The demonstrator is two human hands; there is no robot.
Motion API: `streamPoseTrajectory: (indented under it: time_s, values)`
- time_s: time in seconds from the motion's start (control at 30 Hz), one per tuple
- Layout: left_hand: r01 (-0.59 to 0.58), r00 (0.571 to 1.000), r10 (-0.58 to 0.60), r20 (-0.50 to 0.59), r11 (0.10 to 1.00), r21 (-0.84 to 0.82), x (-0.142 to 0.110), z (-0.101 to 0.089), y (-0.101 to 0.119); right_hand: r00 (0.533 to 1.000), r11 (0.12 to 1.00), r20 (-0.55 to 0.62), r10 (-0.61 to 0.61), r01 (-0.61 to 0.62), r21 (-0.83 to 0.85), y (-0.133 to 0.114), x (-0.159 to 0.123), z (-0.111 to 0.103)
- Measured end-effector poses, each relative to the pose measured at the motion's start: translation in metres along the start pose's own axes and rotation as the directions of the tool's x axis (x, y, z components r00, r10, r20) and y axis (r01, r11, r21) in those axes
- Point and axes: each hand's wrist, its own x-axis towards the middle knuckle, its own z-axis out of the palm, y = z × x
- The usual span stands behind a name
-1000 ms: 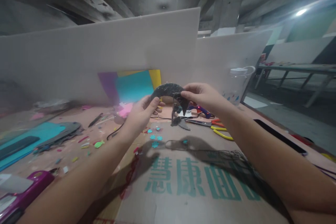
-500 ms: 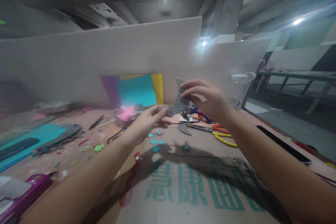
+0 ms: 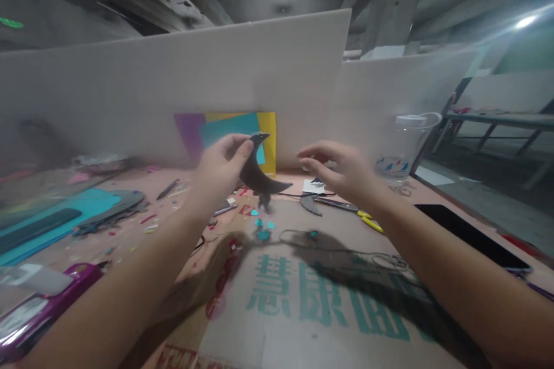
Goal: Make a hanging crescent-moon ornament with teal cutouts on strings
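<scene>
- Clearly, the left hand (image 3: pixel 223 170) holds a dark grey crescent (image 3: pixel 263 177), its thumb and fingers closed on the upper part.
- The crescent is in the air above the far part of the cardboard (image 3: pixel 294 349). One point is at the top, by the thumb; the other reaches down and toward the right hand (image 3: pixel 333 167).
- A dark, blurred bit (image 3: pixel 265 203) shows just under the crescent; I cannot tell whether it is joined on.
- The right hand is raised near the crescent but apart from it. Its fingers are curled, with a narrow gap between thumb and forefinger.
- A second crescent (image 3: pixel 312 206) lies at the tip of a yellow-handled tool (image 3: pixel 371 223), near a white card (image 3: pixel 313 186).
- Small blue flowers (image 3: pixel 262 235) lie on the cardboard, above the green lettering (image 3: pixel 270 282). A thin wire (image 3: pixel 337 249) runs to a loose coil.
- Behind the left hand, purple (image 3: pixel 189 130), blue (image 3: pixel 225 128) and yellow (image 3: pixel 269 153) sheets lean on a pale panel (image 3: pixel 173 78).
- To the right are a clear bottle (image 3: pixel 393 155) and a black phone (image 3: pixel 470 236).
- To the left lie a jagged grey piece (image 3: pixel 125 204), a pen (image 3: pixel 168 188) and a purple device (image 3: pixel 84 277), the last beside the left forearm.
</scene>
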Motion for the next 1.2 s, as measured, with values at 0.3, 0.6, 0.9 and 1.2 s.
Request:
streamPoseTrajectory:
  time_s: [0.3, 0.6, 0.9, 1.2]
  values:
    - [-0.135, 0.990, 0.131, 0.053, 0.987, 0.090, -0.025, 0.012, 0.029, 0.939, 0.930, 0.294, 0.176, -0.257, 0.265, -0.026, -0.010, 0.031]
    - [0.116, 0.922, -0.085, 0.377, 0.991, -0.061, -0.020, 0.021, 0.014, 0.929, 0.792, 0.232, 0.288, -0.367, 0.488, -0.007, 0.000, 0.022]
    - [0.409, 0.721, -0.210, 0.660, 0.899, -0.160, -0.023, 0.031, -0.015, 0.934, 0.830, 0.127, 0.334, -0.355, 0.431, 0.004, 0.008, 0.002]
    - [0.430, 0.772, -0.225, 0.594, 0.874, -0.227, -0.026, 0.034, -0.005, 0.921, 0.812, 0.135, 0.365, -0.386, 0.437, 0.001, 0.010, -0.007]
